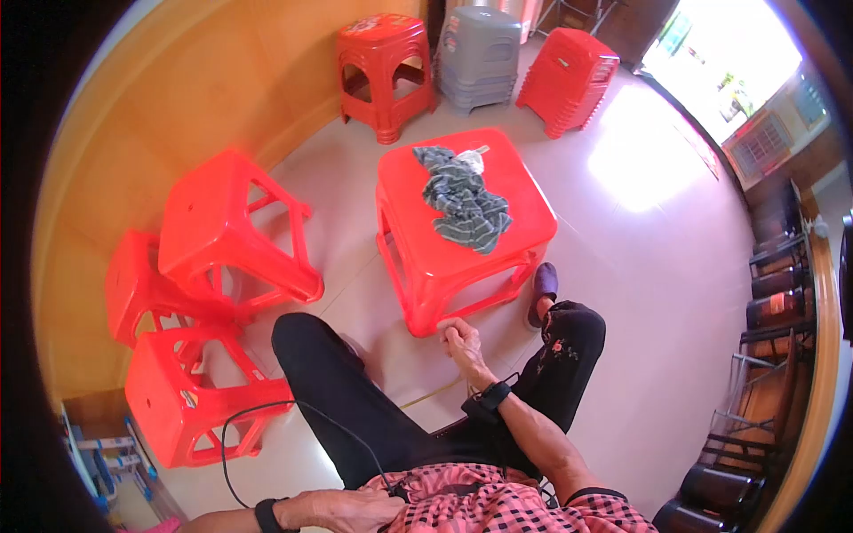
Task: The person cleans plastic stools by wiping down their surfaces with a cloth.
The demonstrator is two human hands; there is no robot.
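Note:
A red plastic stool stands in front of me with a crumpled grey-green striped cloth and a small white piece on its top. My right hand hangs in front of the stool's near edge, its fingers curled together; whether anything is inside them I cannot make out. At the lower left, my left hand rests against the pink checked shirt near a black cable. Its fingers are mostly hidden.
Several red stools stand on the left by the orange wall. Stacks of red stools and grey stools are at the back. A bright doorway is at upper right, dark chairs along the right.

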